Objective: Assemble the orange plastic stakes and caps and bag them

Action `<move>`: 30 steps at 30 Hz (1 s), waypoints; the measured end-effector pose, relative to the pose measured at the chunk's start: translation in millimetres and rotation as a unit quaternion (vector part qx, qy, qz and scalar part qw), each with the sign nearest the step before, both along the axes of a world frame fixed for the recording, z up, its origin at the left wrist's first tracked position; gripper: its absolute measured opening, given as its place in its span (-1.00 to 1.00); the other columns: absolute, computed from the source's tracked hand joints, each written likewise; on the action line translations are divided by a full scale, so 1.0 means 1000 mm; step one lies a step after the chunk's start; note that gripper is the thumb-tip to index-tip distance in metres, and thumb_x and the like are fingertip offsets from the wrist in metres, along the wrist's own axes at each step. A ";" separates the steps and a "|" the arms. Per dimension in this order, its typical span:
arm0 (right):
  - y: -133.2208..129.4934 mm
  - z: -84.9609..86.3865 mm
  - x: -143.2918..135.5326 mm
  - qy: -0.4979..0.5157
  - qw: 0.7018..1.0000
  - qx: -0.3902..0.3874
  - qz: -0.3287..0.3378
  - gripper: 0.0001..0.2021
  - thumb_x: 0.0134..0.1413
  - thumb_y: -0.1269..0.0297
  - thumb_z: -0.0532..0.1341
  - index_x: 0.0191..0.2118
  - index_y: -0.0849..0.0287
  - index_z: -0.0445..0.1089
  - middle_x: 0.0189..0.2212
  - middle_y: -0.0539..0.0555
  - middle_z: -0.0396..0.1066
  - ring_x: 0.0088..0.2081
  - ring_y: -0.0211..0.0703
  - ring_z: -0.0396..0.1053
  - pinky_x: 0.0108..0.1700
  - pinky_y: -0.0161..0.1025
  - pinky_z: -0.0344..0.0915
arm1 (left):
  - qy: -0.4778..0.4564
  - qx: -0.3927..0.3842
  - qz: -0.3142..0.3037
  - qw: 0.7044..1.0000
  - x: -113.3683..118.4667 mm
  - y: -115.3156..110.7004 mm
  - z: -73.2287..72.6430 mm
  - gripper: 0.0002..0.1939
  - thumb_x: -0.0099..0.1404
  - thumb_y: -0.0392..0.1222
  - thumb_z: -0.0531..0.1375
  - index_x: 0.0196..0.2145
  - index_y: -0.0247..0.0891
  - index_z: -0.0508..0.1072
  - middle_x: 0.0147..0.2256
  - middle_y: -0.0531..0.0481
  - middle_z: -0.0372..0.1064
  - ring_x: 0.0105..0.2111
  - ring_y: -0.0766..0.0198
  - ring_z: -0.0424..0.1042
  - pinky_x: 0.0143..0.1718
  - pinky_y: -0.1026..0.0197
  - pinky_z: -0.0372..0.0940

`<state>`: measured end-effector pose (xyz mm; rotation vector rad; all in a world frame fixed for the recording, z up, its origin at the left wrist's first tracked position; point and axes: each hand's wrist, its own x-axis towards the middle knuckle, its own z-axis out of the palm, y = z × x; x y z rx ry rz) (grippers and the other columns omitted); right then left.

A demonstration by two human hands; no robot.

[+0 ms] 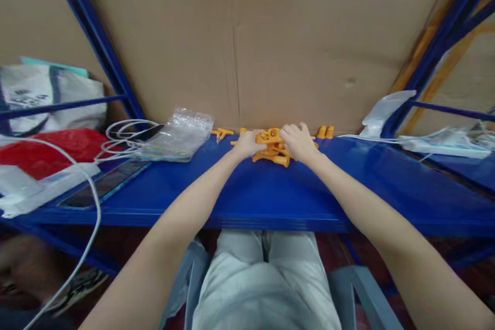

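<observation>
On the far left a pale cloth bag (pixel 79 98) stands with something turquoise poking from its top; what else it holds I can't tell. In front of it slumps a red bundle (pixel 58 149), then white cable (pixel 122 131), and a clear bag (pixel 180 136) lying fairly flat, its contents too blurred to make out. By the cardboard (pixel 301 46), at the back of the blue table (pixel 266 196), sits a T-shaped orange piece (pixel 223 132). Next comes the left hand (pixel 246 145), fingers narrowed, seemingly pinching the upper part (pixel 269 136) at its left end. That part is above a loose orange pile (pixel 276 154) between the hands. These look like plastic: light, stiff, smooth enough to slip a little, not very fragile; I'd take them by the stems. The right hand (pixel 299 142) arches over the pile's right side, fingers bent; whether they grip anything I can't tell. Two orange pegs (pixel 325 132) stand just beyond, and further right leans a translucent wrapper (pixel 386 108).
</observation>
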<state>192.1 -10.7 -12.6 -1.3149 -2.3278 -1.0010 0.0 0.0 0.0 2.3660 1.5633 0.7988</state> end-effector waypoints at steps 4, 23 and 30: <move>0.004 -0.003 0.001 0.006 1.000 0.018 0.016 -0.72 0.24 0.49 0.00 -0.02 0.23 0.35 -0.17 0.24 0.44 -0.12 0.08 0.24 0.04 0.02 0.01 | 0.015 -0.009 0.014 1.000 0.000 0.001 0.001 -0.50 0.16 -0.25 0.24 0.07 -0.41 0.51 -0.44 0.02 0.45 -0.44 0.29 0.39 -0.39 0.32 0.27; 0.037 -0.013 0.108 0.365 0.910 -0.056 -0.190 -0.73 0.16 0.22 0.17 -0.04 0.18 0.35 -0.12 0.27 0.48 -0.06 0.17 0.41 -0.03 0.04 0.24 | 0.062 0.020 0.048 0.997 -0.013 0.019 -0.010 -0.63 0.14 -0.21 0.27 -0.10 -0.41 0.58 -0.32 -0.11 0.55 -0.30 0.15 0.53 -0.25 0.24 0.40; 0.044 -0.039 0.151 0.465 0.860 -0.070 -0.200 -0.95 0.17 0.36 0.10 -0.25 0.07 0.23 -0.28 0.11 0.46 -0.21 0.01 0.46 -0.17 -0.13 0.32 | 0.116 0.065 0.045 0.990 -0.012 0.020 -0.013 -0.62 0.17 -0.15 0.25 -0.06 -0.33 0.56 -0.20 -0.14 0.57 -0.14 0.06 0.53 -0.08 0.19 0.39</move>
